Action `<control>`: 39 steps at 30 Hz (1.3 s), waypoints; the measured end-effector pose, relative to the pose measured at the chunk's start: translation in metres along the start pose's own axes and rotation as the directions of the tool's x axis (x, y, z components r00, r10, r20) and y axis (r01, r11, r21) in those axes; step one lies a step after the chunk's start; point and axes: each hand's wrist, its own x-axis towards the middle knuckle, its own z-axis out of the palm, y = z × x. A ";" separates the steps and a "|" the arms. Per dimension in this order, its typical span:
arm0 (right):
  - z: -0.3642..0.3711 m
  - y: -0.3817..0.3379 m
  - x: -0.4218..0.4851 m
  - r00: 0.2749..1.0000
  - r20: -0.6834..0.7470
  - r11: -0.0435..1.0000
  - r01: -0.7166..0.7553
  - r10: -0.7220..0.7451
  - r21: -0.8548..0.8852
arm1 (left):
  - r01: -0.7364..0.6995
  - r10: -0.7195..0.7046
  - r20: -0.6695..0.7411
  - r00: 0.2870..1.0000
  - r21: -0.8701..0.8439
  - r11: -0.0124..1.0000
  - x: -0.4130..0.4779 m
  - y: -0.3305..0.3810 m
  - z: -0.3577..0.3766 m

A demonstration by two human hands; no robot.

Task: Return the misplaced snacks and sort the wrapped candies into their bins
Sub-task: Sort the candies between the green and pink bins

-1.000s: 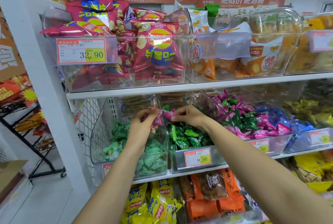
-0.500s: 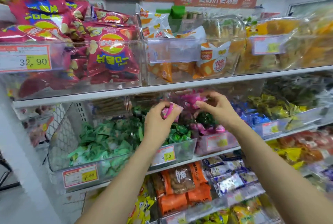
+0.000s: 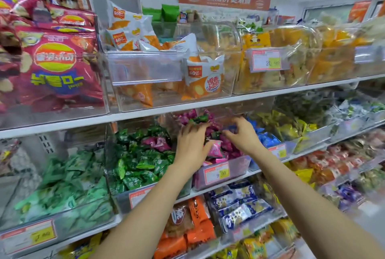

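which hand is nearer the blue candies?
Right. The right hand is just left of the blue candies, over the pink candies; the left hand is farther left.

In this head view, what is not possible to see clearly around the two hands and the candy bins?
Head view:
Left hand: its back hides the fingers; grip unknown.
Right hand: fingertips blurred among pink candies; grip unclear.
Price tag under the dark green candies: left forearm covers part.
Rightmost bins: motion blur, contents unreadable.
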 end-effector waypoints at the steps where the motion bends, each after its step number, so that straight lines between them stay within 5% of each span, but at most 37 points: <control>1: -0.001 -0.010 -0.002 0.998 -0.056 0.998 0.029 -0.025 0.058 | -0.004 0.002 -0.066 0.998 -0.033 0.999 -0.004 -0.005 -0.005; 4: 0.001 -0.056 -0.016 0.980 -0.108 0.950 0.187 -0.164 0.251 | -0.002 -0.031 -0.282 0.959 -0.115 0.993 -0.032 -0.026 -0.030; 9: 0.046 -0.130 -0.040 0.897 0.209 0.864 0.277 -0.390 0.421 | 0.161 -0.122 -0.424 0.897 0.057 0.985 -0.090 -0.088 -0.060; 12: 0.090 -0.143 -0.019 0.896 0.324 0.942 0.230 -0.303 0.243 | 0.240 -0.178 -0.362 0.915 0.135 0.961 -0.114 -0.120 -0.065; 16: 0.139 -0.146 0.013 0.870 0.493 0.956 0.161 -0.020 -0.247 | 0.174 -0.156 -0.234 0.960 0.058 0.983 -0.132 -0.140 -0.063; 21: 0.154 -0.147 0.021 0.925 0.368 0.945 0.028 0.099 -0.325 | 0.090 -0.097 -0.257 0.962 -0.038 0.995 -0.137 -0.150 -0.067; 25: 0.142 -0.147 0.014 0.956 0.287 0.986 -0.018 0.065 -0.164 | 0.061 -0.091 -0.260 0.961 -0.121 0.991 -0.133 -0.155 -0.076; 27: 0.131 -0.152 0.005 0.979 0.205 0.997 -0.031 0.016 0.069 | 0.060 -0.108 -0.287 0.952 -0.171 0.983 -0.130 -0.155 -0.081; 31: 0.109 -0.172 -0.015 0.966 0.259 0.754 -0.188 0.024 0.629 | 0.129 -0.212 -0.348 0.913 -0.245 0.961 -0.118 -0.151 -0.095; 36: 0.096 -0.194 -0.028 0.918 0.368 0.706 -0.162 -0.149 0.690 | 0.228 -0.304 -0.206 0.930 -0.323 0.919 -0.098 -0.141 -0.110; 39: 0.097 -0.194 -0.021 0.925 0.346 0.658 -0.164 -0.156 0.735 | 0.220 -0.390 -0.225 0.893 -0.538 0.814 -0.092 -0.148 -0.111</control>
